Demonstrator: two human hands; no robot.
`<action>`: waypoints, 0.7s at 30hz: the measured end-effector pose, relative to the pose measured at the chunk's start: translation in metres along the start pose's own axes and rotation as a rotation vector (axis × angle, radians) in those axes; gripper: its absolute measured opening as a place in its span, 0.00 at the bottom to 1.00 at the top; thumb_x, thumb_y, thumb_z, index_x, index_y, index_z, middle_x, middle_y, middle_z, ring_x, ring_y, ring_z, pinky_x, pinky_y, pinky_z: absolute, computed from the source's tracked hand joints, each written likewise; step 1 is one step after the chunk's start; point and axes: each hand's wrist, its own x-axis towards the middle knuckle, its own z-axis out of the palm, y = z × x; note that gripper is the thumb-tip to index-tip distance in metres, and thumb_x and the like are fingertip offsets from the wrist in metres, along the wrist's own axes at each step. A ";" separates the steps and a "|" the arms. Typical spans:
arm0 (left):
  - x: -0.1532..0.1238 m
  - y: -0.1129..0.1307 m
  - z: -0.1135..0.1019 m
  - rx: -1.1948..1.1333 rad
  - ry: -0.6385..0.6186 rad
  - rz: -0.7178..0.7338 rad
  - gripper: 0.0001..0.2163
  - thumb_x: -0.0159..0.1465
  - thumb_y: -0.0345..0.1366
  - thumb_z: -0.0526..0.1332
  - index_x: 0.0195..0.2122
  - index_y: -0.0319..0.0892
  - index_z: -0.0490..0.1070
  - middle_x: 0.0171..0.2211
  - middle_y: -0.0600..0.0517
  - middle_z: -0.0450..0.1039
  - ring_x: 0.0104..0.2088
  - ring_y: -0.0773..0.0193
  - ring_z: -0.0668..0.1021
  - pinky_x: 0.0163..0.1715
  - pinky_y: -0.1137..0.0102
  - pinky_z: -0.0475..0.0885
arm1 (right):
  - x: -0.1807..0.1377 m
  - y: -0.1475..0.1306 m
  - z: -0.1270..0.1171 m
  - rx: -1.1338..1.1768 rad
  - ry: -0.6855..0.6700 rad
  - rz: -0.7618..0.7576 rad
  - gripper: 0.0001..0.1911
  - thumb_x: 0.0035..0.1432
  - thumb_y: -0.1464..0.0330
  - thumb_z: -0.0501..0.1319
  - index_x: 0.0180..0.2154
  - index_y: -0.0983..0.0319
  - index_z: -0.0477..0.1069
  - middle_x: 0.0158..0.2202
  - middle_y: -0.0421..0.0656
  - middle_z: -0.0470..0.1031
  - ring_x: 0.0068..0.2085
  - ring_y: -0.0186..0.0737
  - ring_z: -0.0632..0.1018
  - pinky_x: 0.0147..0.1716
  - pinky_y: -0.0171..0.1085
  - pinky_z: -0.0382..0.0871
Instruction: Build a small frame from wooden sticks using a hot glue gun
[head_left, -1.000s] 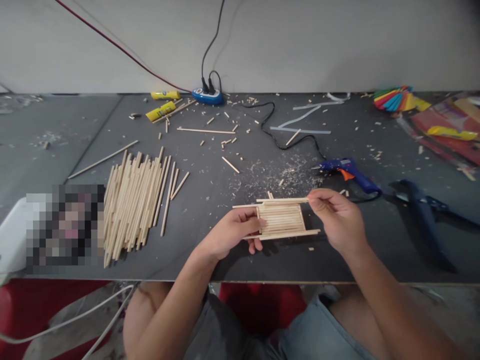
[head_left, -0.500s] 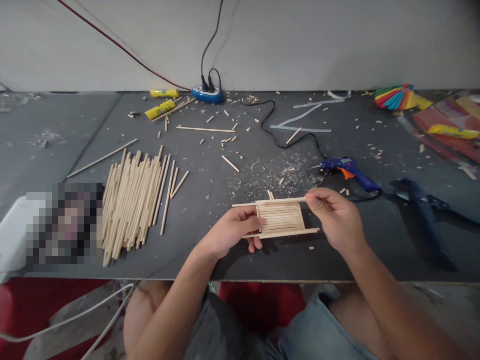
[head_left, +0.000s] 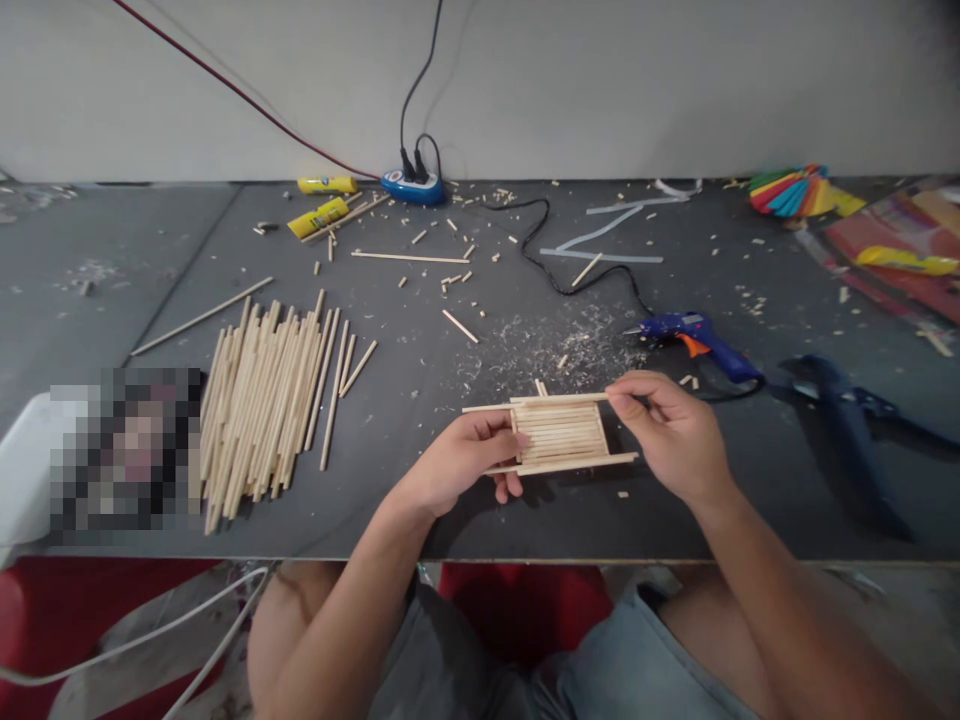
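Observation:
A small frame of pale wooden sticks point(head_left: 566, 432), with a slatted panel and longer sticks along its edges, is held just above the table's front part. My left hand point(head_left: 469, 455) grips its left end, thumb on the slats and fingers underneath. At the upper right corner, my right hand point(head_left: 667, 425) pinches the end of a wooden stick point(head_left: 566, 399) that lies along the frame's far edge. Whether that stick is fixed to the frame, I cannot tell. Behind my right hand lies a blue glue gun point(head_left: 686, 335) with an orange trigger.
A pile of wooden sticks point(head_left: 262, 405) lies left, beside a blurred-out object point(head_left: 135, 450). Yellow tubes point(head_left: 319, 217) and a blue power socket point(head_left: 412, 186) sit at the back. Dark pliers-like cutters point(head_left: 840, 420) lie right. Clear glue sticks point(head_left: 600, 255) and stick offcuts are scattered about.
Almost nothing differs. My right hand has shifted very slightly left and up with the stick end; my left hand keeps its hold on the frame.

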 end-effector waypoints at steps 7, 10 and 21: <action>0.000 0.000 -0.001 -0.018 0.030 -0.002 0.09 0.59 0.36 0.60 0.39 0.37 0.70 0.22 0.55 0.69 0.20 0.70 0.74 0.17 0.77 0.69 | -0.001 -0.005 0.001 0.049 0.023 0.025 0.07 0.56 0.65 0.61 0.38 0.57 0.74 0.41 0.43 0.74 0.45 0.42 0.73 0.48 0.45 0.66; 0.000 0.001 -0.001 -0.067 0.102 0.053 0.09 0.59 0.35 0.61 0.39 0.37 0.70 0.23 0.55 0.69 0.20 0.70 0.74 0.18 0.76 0.70 | 0.000 0.001 0.003 0.185 0.121 0.073 0.17 0.55 0.65 0.61 0.48 0.55 0.69 0.49 0.44 0.70 0.49 0.42 0.71 0.51 0.45 0.64; 0.000 0.001 0.002 -0.281 0.212 0.138 0.10 0.59 0.35 0.62 0.40 0.38 0.67 0.23 0.52 0.73 0.22 0.68 0.77 0.22 0.76 0.73 | -0.012 -0.004 0.023 0.593 -0.171 0.305 0.25 0.54 0.59 0.61 0.53 0.55 0.62 0.45 0.46 0.72 0.42 0.42 0.76 0.32 0.38 0.74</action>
